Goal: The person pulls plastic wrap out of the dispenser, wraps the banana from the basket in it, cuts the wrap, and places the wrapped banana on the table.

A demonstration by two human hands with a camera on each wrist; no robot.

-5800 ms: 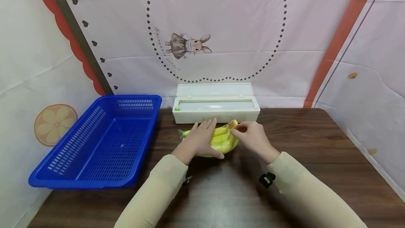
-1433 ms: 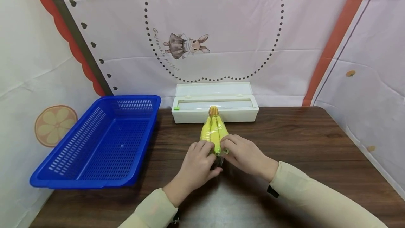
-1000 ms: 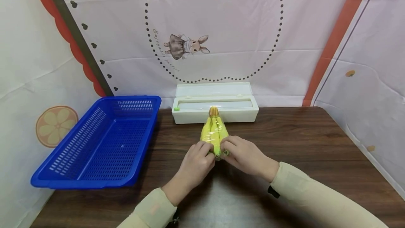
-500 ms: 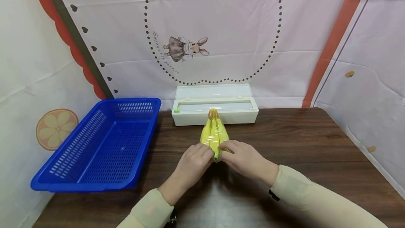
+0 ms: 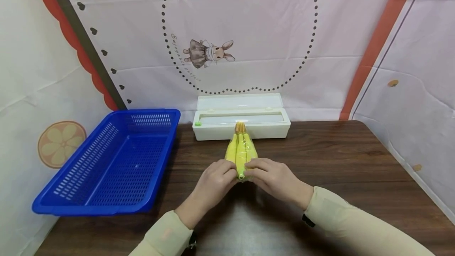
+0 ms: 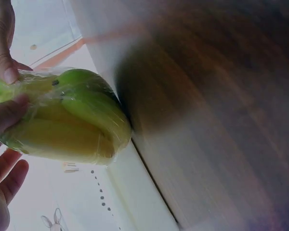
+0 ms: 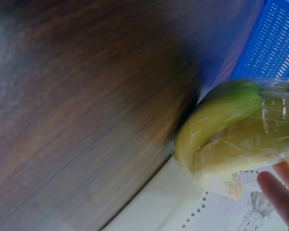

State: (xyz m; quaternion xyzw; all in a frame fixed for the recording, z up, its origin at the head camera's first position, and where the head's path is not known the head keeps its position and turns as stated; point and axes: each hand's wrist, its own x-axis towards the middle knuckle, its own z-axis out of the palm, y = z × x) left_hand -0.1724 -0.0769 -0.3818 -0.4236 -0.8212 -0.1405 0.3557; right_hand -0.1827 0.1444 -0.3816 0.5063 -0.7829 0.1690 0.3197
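Observation:
A bunch of bananas point(image 5: 241, 154), wrapped in clear cling film, lies in the middle with its brown stem pointing away. My left hand point(image 5: 213, 181) grips its near end from the left, fingers bent over the side. From the right, my right hand point(image 5: 276, 179) holds the same end, its fingertips close to the left ones. In the left wrist view, thumbs press the wrinkled film on the bananas point(image 6: 62, 137) near their green tips. The right wrist view shows the film stretched shiny over the bananas point(image 7: 226, 130), with fingers point(image 7: 278, 192) along the upper side.
Right behind the stem stands a white cling film box point(image 5: 241, 131) with its lid raised and a green slider at its left. A blue plastic basket point(image 5: 153, 192) sits at the left on the dark wooden table point(image 5: 337, 161). Printed cloth hangs around the back and sides.
Earlier the bananas lay sideways under my flat left hand; they have since been turned stem-away. Over the last second both hands stay at the near end, fingers shifting slightly over the film.

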